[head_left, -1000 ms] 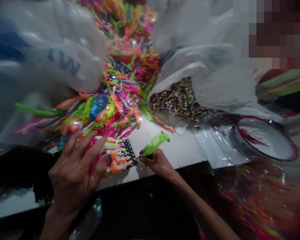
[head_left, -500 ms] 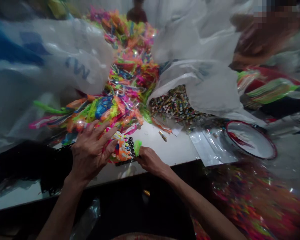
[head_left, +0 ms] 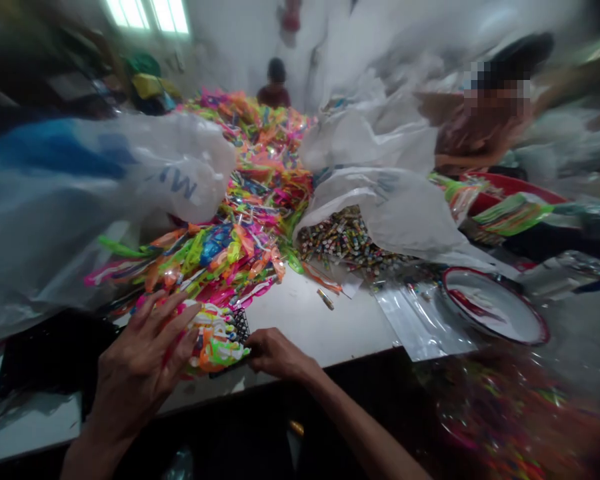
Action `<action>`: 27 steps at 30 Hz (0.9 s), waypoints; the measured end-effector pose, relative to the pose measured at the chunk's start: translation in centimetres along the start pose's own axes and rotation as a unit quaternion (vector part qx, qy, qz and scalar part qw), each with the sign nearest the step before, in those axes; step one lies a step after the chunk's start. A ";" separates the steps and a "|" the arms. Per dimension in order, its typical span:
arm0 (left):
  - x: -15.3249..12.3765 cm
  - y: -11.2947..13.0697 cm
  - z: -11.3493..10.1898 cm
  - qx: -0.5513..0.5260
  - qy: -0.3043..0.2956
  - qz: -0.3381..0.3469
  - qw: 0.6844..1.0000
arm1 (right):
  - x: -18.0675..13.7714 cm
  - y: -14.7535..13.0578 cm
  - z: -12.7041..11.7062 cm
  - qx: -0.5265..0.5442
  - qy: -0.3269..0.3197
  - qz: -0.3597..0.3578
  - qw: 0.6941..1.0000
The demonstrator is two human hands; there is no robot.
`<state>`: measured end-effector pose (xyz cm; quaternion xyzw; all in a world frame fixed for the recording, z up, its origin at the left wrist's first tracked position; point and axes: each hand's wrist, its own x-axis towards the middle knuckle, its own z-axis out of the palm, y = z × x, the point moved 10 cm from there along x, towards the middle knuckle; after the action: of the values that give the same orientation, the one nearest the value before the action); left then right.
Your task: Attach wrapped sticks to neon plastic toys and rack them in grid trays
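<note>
A black perforated grid (head_left: 241, 324) lies near the table's front edge, with a row of bright plastic pieces (head_left: 213, 330) laid over it, white ends toward the right. My left hand (head_left: 147, 347) rests over the left side of these pieces, its fingers stretched and apart. At the grid's right edge my right hand (head_left: 277, 353) is closed in a pinch, at the tip of a green plastic piece (head_left: 230, 351). Its fingertips are partly hidden. Just behind both hands lies a large heap of neon plastic pieces (head_left: 240, 247) in pink, orange, green and blue.
A white sack (head_left: 395, 207) spills small patterned cylinders (head_left: 340, 237); one cylinder (head_left: 325, 299) lies apart on the white table (head_left: 300, 320). Right of it are clear plastic bags (head_left: 420, 327) and a red-rimmed white basin (head_left: 497, 317). Another person (head_left: 480, 133) sits at the right.
The view has tilted up. The bright green piece, bunched at my right hand earlier, now lies along the row on the grid. My right hand stays at the grid's right edge.
</note>
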<state>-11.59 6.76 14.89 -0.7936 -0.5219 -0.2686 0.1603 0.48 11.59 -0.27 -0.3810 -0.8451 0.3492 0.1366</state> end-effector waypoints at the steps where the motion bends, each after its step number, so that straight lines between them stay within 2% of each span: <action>1: -0.2 0.0 -0.1 -0.005 0.002 0.000 1.000 | 0.6 0.7 -1.1 -0.008 0.001 0.011 1.000; 4: 0.0 -0.1 0.2 -0.006 0.009 -0.001 1.000 | 3.1 4.1 -6.5 -0.132 0.082 0.096 0.983; 6: 0.4 -0.1 0.5 0.001 0.011 0.003 1.000 | 5.2 5.8 -8.7 -0.236 0.095 0.134 0.958; 10: 0.7 -0.4 0.7 0.000 0.003 0.017 1.000 | 7.4 7.6 -8.4 -0.353 0.055 0.112 0.927; 14: 0.2 -0.9 0.5 -0.024 -0.001 0.020 1.000 | 4.5 9.4 -8.3 -0.374 0.055 0.120 0.918; 18: 0.3 -0.9 0.9 -0.029 -0.012 0.020 0.999 | -0.2 10.6 -10.0 -0.356 0.080 0.162 0.917; 21: 0.5 -0.8 0.9 -0.037 -0.008 0.022 0.999 | -2.0 9.4 -10.1 -0.266 0.127 0.142 0.945; 24: 0.6 -0.8 0.9 -0.041 -0.008 0.019 0.999 | -1.2 7.3 -8.5 -0.106 0.159 0.093 0.977; 27: 0.5 -0.8 1.0 -0.042 -0.013 0.018 0.999 | 1.4 6.3 -6.4 0.038 0.174 0.091 0.980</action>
<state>-11.93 8.01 14.41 -0.8122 -0.4981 -0.2768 0.1249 6.16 18.63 -0.12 -0.5054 -0.7565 0.3207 0.2634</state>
